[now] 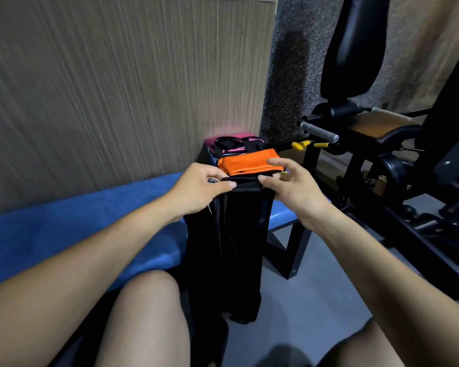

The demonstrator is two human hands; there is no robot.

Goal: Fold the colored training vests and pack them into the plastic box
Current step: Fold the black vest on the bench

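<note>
A smooth black vest (231, 234) hangs long and limp over the edge of a blue padded desk (64, 229). The left hand (196, 189) and right hand (289, 192) each pinch its top edge, thumbs and fingers closed on the fabric. Just beyond lies a folded orange vest (249, 162), then pink fabric (223, 139).
</note>
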